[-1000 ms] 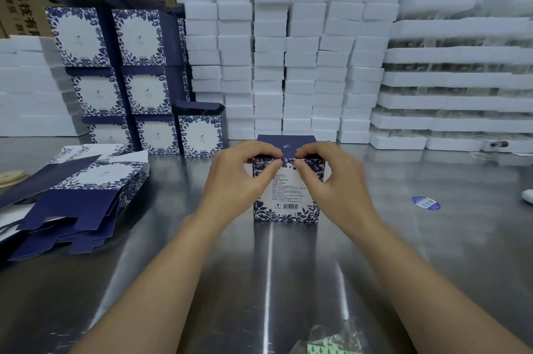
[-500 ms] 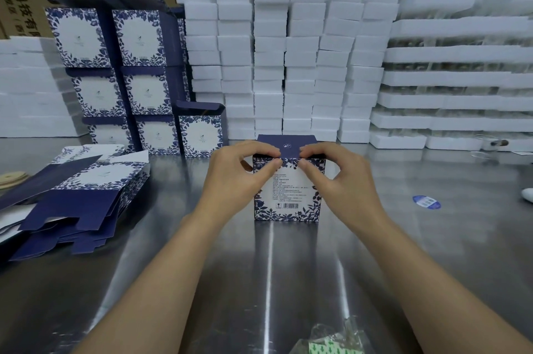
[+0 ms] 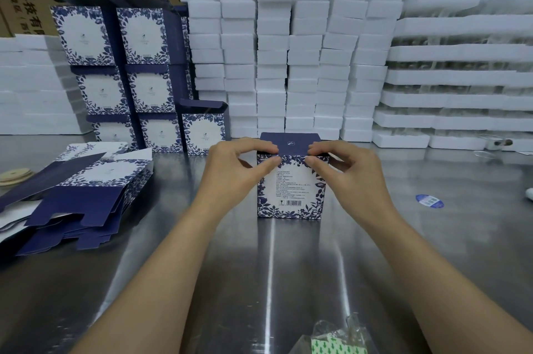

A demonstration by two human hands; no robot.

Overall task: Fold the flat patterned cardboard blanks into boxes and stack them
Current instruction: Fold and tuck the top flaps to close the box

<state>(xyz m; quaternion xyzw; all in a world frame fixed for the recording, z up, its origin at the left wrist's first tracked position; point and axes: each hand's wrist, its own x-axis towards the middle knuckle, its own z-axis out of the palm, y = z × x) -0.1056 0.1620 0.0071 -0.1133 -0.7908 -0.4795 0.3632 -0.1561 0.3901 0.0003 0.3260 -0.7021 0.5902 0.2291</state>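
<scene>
A folded blue-and-white floral box (image 3: 291,192) stands upright on the steel table, its barcode face towards me and its dark blue lid folded over the top. My left hand (image 3: 235,170) pinches the lid's front edge at the left corner. My right hand (image 3: 347,172) pinches the same edge at the right corner. A pile of flat patterned blanks (image 3: 83,195) lies at the left. Finished boxes (image 3: 129,71) are stacked in columns at the back left, with one single box (image 3: 203,133) beside them.
Tall stacks of white foam blocks (image 3: 288,47) fill the back, with white foam trays (image 3: 461,79) at the right. A blue round sticker (image 3: 429,201) lies on the steel table (image 3: 288,273) at the right. A clear bag with green-printed paper (image 3: 334,339) sits at the near edge.
Both hands have kept their pinch on the lid's front edge, with fingers shifting slightly outwards along it. The box has stayed in place.
</scene>
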